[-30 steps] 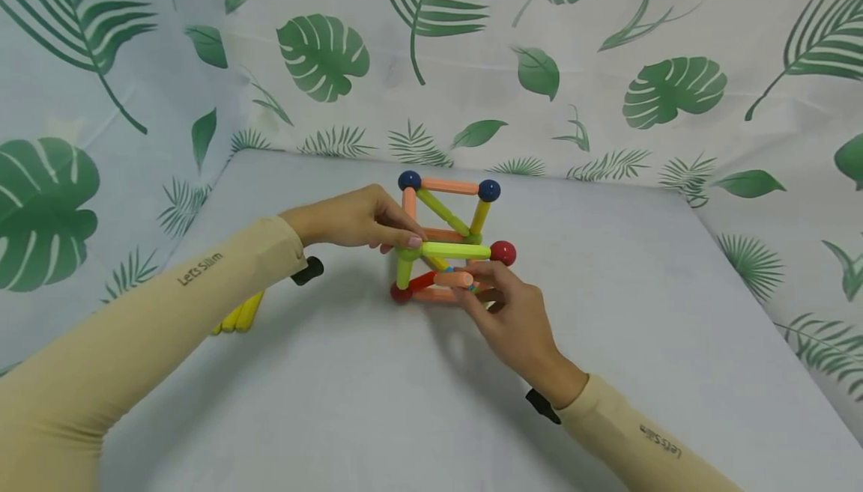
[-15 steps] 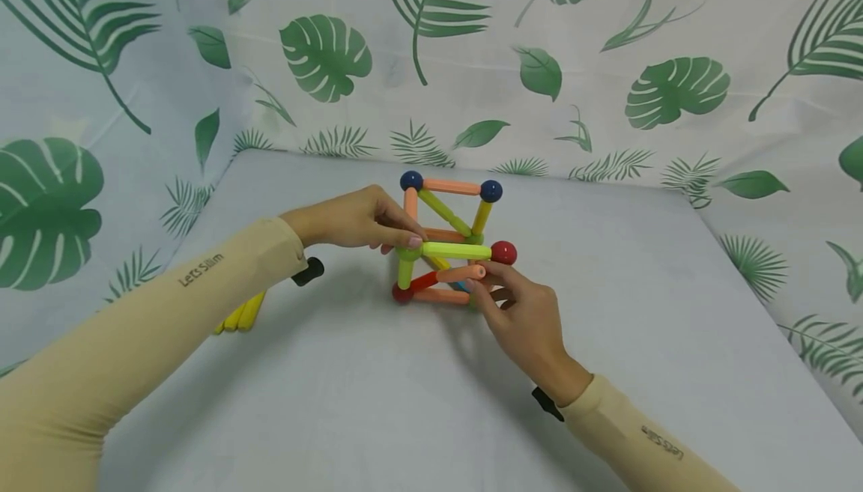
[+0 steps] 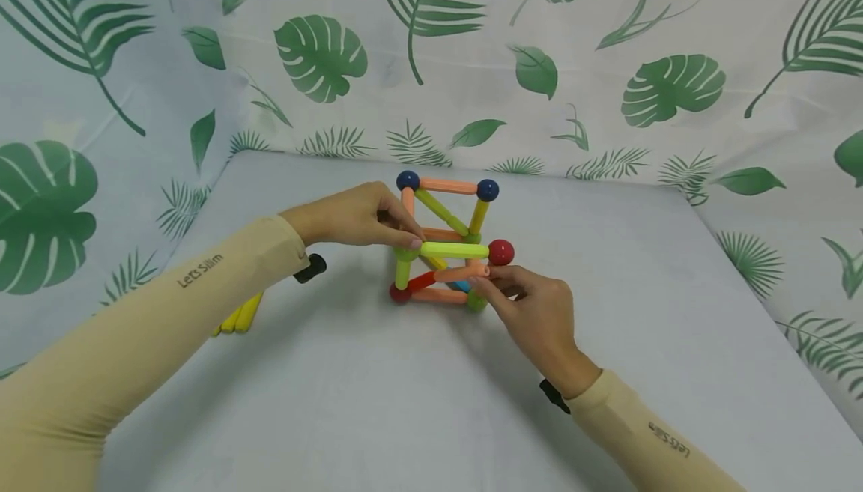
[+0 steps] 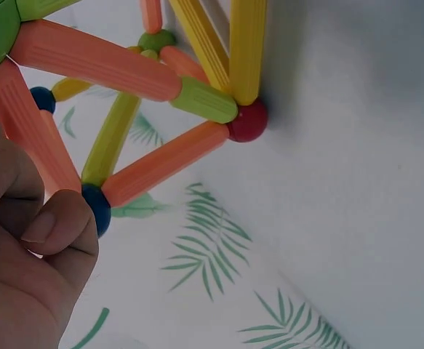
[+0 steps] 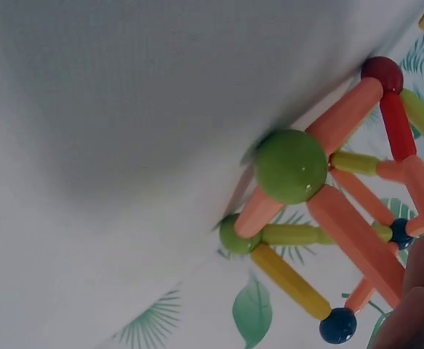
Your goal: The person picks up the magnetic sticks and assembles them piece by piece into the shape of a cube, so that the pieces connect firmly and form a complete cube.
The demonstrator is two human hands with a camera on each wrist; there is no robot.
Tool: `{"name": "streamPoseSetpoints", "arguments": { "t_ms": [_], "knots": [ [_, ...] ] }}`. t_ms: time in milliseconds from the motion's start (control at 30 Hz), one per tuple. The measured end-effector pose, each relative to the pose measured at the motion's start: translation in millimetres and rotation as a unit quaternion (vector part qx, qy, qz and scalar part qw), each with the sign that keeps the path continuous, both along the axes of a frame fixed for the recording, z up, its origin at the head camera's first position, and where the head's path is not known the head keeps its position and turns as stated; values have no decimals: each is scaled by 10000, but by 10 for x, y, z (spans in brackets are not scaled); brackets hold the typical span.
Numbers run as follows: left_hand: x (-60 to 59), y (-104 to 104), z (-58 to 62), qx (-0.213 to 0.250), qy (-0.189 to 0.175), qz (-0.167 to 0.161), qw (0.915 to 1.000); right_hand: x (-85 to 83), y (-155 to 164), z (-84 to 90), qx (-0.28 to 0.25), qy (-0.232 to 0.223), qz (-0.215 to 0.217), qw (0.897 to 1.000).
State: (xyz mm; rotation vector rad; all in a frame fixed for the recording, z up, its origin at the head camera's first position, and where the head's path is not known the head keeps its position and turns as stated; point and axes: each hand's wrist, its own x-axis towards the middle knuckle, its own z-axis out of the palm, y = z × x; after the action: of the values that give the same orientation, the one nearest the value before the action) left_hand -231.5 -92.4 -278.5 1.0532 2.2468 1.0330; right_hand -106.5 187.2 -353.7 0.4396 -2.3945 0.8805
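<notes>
A frame of magnetic rods and balls stands on the table. At its upper left corner my left hand (image 3: 367, 216) pinches a green ball (image 3: 407, 253). From that ball a lime rod (image 3: 455, 250) runs right to a red ball (image 3: 501, 252). Below this rod, the thumb and fingertips of my right hand (image 3: 539, 312) pinch the free end of an orange rod (image 3: 453, 275), whose other end meets a red rod (image 3: 421, 282). In the right wrist view, the red rod (image 5: 397, 125) rises from a red corner ball (image 5: 382, 74). Dark blue balls (image 3: 407, 181) mark the far corners.
Several yellow rods (image 3: 248, 314) lie left on the white table, partly behind my left sleeve (image 3: 202, 290). A green ball (image 3: 476, 299) forms the frame's near right foot. A leaf-printed cloth (image 3: 458, 65) hangs behind the table.
My right hand has moved right, and the orange rod's free end has swung right with it. The green ball at the near right foot shows more now. The left hand keeps its place.
</notes>
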Motion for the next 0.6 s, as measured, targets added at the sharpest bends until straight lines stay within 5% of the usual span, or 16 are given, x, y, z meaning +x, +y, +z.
{"name": "streamPoseSetpoints", "arguments": {
  "t_ms": [600],
  "knots": [
    [59,70,22,-57,136,63,9999,-178,164,6,-573,-681,-154,9959]
  ]
}}
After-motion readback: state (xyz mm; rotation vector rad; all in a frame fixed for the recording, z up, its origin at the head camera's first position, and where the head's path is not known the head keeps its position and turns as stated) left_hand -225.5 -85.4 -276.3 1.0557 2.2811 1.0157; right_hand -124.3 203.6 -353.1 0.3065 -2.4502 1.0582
